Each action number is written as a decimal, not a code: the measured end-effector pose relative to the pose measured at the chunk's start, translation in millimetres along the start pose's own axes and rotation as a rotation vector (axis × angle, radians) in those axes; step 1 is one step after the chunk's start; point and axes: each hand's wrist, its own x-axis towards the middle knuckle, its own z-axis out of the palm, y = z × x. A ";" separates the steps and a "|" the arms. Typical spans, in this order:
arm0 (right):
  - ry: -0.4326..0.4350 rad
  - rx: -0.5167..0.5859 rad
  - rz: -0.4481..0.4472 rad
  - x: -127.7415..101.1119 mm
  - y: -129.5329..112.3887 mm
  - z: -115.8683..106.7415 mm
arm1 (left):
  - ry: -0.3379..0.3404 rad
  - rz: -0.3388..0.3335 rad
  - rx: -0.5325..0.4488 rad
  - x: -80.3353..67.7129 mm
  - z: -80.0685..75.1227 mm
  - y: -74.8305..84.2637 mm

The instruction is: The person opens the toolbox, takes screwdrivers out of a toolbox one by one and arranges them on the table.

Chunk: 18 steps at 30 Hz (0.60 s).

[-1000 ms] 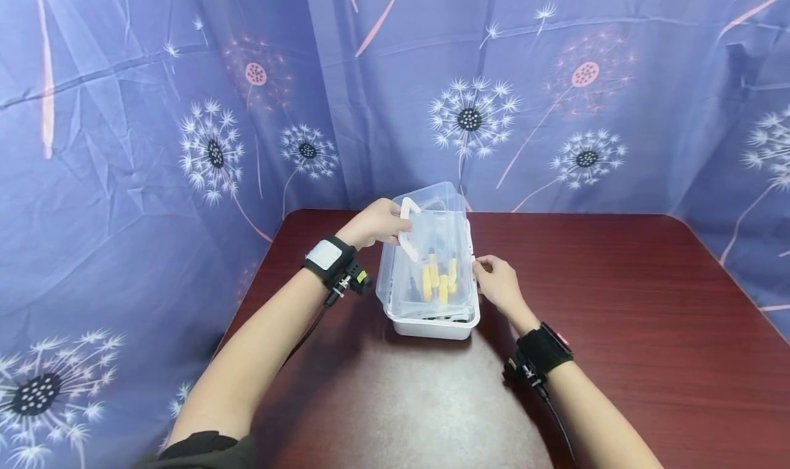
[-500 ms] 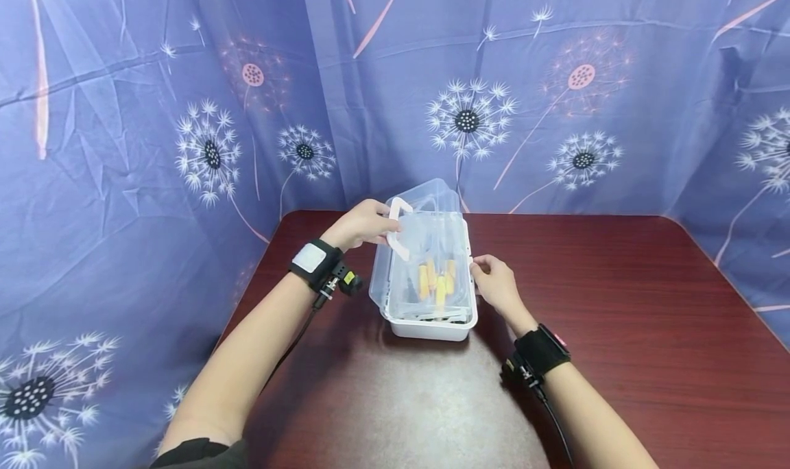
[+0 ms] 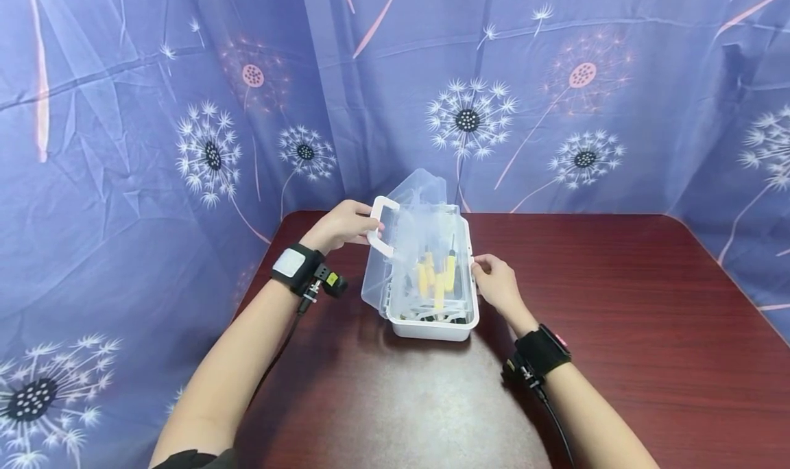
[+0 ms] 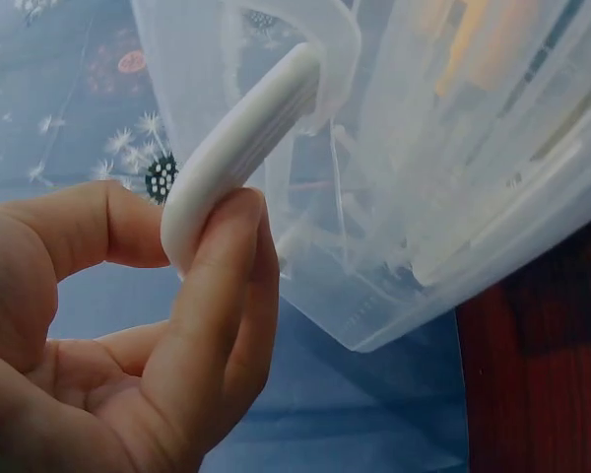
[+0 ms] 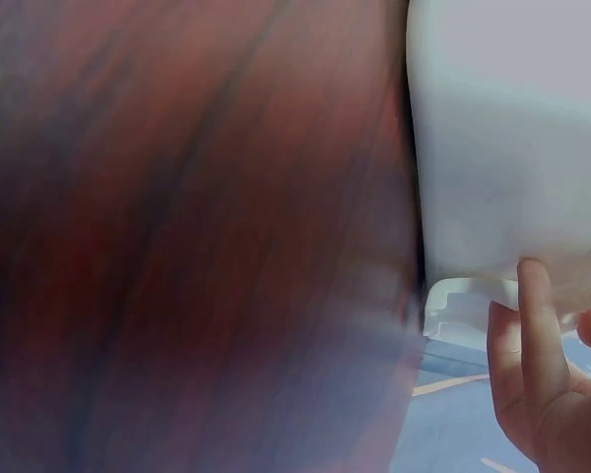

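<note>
A white storage box (image 3: 432,330) stands on the table, its clear lid (image 3: 375,284) tilted up toward the left. Between thumb and fingers my left hand (image 3: 343,223) pinches the white carry handle (image 4: 238,138) on that lid. My right hand (image 3: 497,284) holds the box's right side near the rim. In the right wrist view, two of its fingers (image 5: 538,296) reach onto the white outer wall, and the thumb is at the frame's edge. Through the clear plastic several yellow-handled screwdrivers (image 3: 450,270) show, partly blurred by the lid.
The box rests on a dark red wooden table (image 3: 617,304) with a glare patch in front. A blue dandelion-print curtain (image 3: 370,112) hangs behind the table and along its left side. Thin black cables (image 3: 558,421) trail from both wrist cameras.
My left hand has moved left with the handle, swinging the lid further over to the left. The screwdrivers show more plainly. My right hand has stayed at the box's right side.
</note>
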 end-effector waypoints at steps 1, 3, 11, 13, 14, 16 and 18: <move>0.001 -0.004 -0.002 -0.1 0.1 0.0 | 0.003 -0.004 0.001 -0.8 -2.1 -1.2; 0.005 -0.016 -0.007 -0.2 0.1 0.0 | 0.006 -0.010 0.001 -2.3 -6.3 -4.0; 0.016 -0.045 -0.016 0.0 -1.2 -0.7 | 0.016 -0.017 -0.013 -7.3 -20.5 -15.5; 0.021 -0.049 -0.017 -0.2 -1.6 -0.6 | 0.020 -0.020 -0.014 -9.3 -23.6 -17.6; 0.020 -0.046 -0.018 -0.3 -1.5 -0.6 | 0.019 -0.020 -0.014 -9.9 -25.1 -18.7; 0.025 -0.053 -0.014 -0.5 -1.2 -0.3 | 0.016 -0.024 -0.005 -11.4 -27.8 -20.9; 0.030 -0.060 -0.017 -0.2 -0.3 0.1 | 0.009 -0.027 0.002 -12.2 -30.3 -23.0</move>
